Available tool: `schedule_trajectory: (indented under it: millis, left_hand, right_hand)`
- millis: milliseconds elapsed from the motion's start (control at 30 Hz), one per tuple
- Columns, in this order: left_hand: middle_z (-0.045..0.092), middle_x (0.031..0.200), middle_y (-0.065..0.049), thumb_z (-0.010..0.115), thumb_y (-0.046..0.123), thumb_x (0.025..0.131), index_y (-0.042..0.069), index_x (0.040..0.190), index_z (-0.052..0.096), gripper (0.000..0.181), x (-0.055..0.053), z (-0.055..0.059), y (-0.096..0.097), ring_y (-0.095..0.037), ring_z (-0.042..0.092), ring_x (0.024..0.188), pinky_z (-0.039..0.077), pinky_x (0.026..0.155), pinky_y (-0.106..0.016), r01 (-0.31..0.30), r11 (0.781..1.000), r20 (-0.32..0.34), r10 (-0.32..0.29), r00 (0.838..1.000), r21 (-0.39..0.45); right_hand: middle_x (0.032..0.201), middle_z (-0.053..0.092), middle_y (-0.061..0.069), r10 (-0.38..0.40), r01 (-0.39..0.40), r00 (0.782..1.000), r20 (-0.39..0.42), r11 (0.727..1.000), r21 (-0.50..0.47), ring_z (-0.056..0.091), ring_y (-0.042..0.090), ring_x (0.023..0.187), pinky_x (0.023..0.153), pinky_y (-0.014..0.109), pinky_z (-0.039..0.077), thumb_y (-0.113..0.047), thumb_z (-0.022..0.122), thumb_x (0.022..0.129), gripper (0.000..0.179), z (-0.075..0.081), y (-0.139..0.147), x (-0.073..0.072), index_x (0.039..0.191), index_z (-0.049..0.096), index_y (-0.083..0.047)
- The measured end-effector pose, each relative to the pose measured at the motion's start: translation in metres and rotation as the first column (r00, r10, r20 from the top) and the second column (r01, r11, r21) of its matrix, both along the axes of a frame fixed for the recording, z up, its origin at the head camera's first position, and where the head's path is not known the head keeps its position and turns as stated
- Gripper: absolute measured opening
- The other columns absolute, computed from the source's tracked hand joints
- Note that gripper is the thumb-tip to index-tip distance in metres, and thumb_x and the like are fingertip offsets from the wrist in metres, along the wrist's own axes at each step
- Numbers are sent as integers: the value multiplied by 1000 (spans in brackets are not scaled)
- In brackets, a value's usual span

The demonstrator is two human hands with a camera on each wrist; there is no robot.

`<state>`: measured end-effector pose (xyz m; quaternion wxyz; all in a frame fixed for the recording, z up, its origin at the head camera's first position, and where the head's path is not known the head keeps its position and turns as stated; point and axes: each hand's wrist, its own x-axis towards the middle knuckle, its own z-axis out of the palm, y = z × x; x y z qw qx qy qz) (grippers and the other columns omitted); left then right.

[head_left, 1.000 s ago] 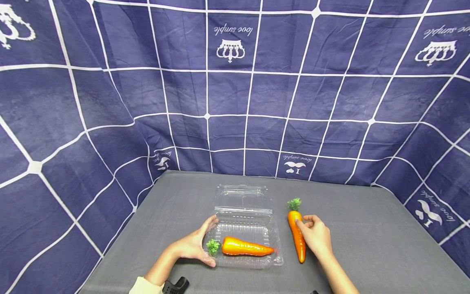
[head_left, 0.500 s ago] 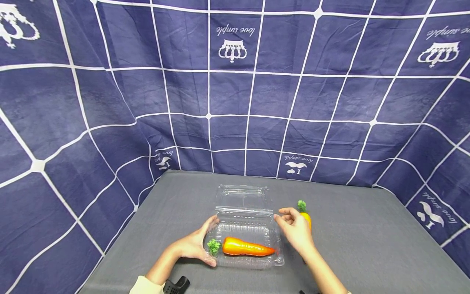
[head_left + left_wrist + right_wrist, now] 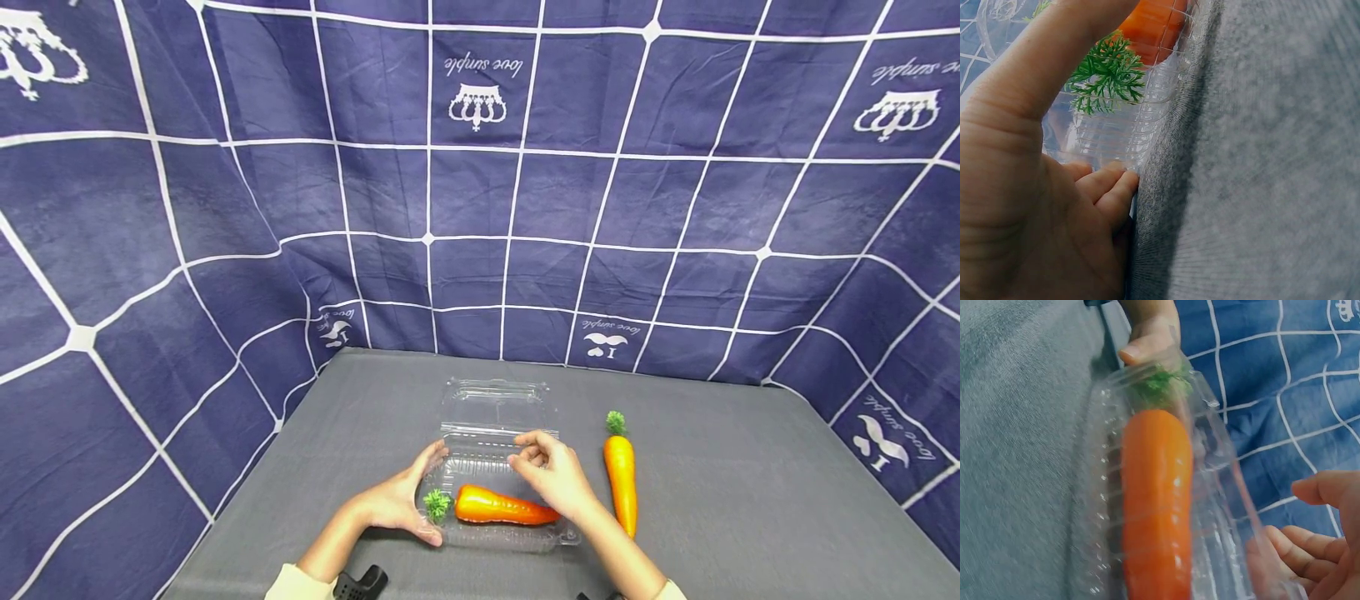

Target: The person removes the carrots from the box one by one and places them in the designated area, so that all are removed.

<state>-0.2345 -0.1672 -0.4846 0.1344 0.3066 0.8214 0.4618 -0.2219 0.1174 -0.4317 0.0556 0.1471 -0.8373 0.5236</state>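
A clear plastic clamshell box [image 3: 476,469] lies on the table with its lid [image 3: 495,402] folded back away from me. Inside, along the near side, rests an orange toy carrot [image 3: 495,506], its green top [image 3: 437,504] at the left end. My left hand [image 3: 392,500] grips the box's left end, thumb at the near corner and fingers at the far one. Above the right part of the box hovers my right hand [image 3: 557,477], fingers loosely bent and holding nothing; it hides part of the box. The right wrist view shows its fingers [image 3: 1310,550] beside the box wall.
A second toy carrot [image 3: 620,479] lies on the grey cloth-covered table [image 3: 735,483], right of the box, its green top pointing away from me. A blue checked curtain [image 3: 480,200] stands behind the table and at both sides.
My right hand has left the second carrot and moved left, over the box. That carrot now lies slightly farther right. The left hand stays on the box.
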Motion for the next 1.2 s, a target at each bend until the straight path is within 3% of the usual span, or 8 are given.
schedule_trajectory:
  millis: [367, 633, 933, 1200]
  left_hand:
    - [23, 156, -23, 94, 24, 62, 2, 154, 4, 131, 1, 1, 0, -36, 23, 143, 16, 113, -37, 0, 1000, 6, 0, 1000, 4]
    - [23, 156, -23, 94, 25, 62, 3, 154, 4, 131, 0, -1, -1, -36, 23, 143, 16, 113, -35, 3, 1000, 4, -3, 1000, 10]
    - [24, 156, -23, 94, 26, 62, 3, 154, 5, 130, -1, -1, -1, -36, 23, 143, 16, 113, -37, 4, 1000, 8, -4, 1000, 6]
    - [24, 155, -23, 94, 26, 62, 3, 154, 4, 131, -1, 0, 0, -36, 24, 143, 17, 113, -38, 0, 1000, 0, 0, 1000, -4]
  right_hand:
    - [79, 62, -4, 148, -146, 989, -7, 983, 110, 56, 7, 65, 57, 22, 45, -17, 74, 85, 32, -13, -8, 2, 107, 64, 3]
    - [86, 63, 0, 209, -205, 978, -10, 963, 174, 57, 6, 71, 61, 23, 46, -19, 77, 82, 34, -19, -8, 2, 107, 66, 1]
    - [85, 64, -3, 281, -258, 959, -21, 905, 337, 56, 4, 71, 65, 24, 47, -19, 82, 74, 35, -23, -9, 1, 103, 69, -5]
    - [82, 65, -10, 308, -259, 951, -36, 852, 455, 56, 2, 74, 68, 27, 47, -16, 84, 67, 35, -23, -10, 4, 100, 72, -14]
